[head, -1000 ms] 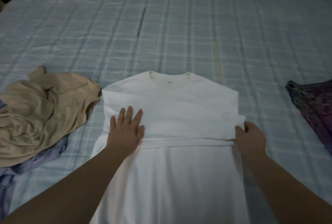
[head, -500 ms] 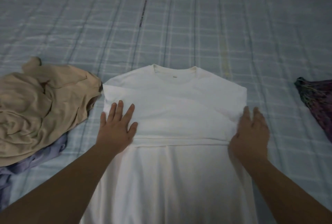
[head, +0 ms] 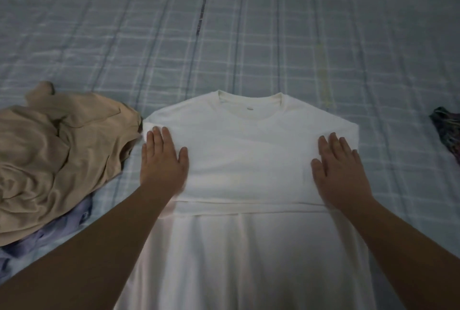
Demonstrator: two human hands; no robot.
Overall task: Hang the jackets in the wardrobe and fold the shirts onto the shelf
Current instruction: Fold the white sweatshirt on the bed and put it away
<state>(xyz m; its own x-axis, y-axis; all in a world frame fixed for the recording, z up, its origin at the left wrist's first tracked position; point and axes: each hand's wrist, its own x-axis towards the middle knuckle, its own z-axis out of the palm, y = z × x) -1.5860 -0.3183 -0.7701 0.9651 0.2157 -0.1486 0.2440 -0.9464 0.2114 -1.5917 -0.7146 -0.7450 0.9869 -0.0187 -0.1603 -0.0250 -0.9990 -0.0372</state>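
Observation:
A white shirt (head: 249, 160) lies flat on the bed, collar pointing away from me, with both sleeves folded across its chest. My left hand (head: 161, 163) lies palm down on the shirt's left edge, fingers spread. My right hand (head: 341, 170) rests flat on the shirt's right edge over the folded sleeve, fingers apart. Neither hand grips any cloth. The shirt's lower half runs toward me between my forearms and out of view at the bottom.
A crumpled beige garment (head: 54, 153) lies left of the shirt, on top of a lavender garment (head: 64, 232). A dark patterned cloth (head: 448, 128) shows at the right edge. The blue checked bedsheet (head: 249, 36) stretches beyond the collar.
My right hand let go of the pinched sleeve edge and flattened onto the shirt. My left hand slid left and slightly up to the shirt's edge.

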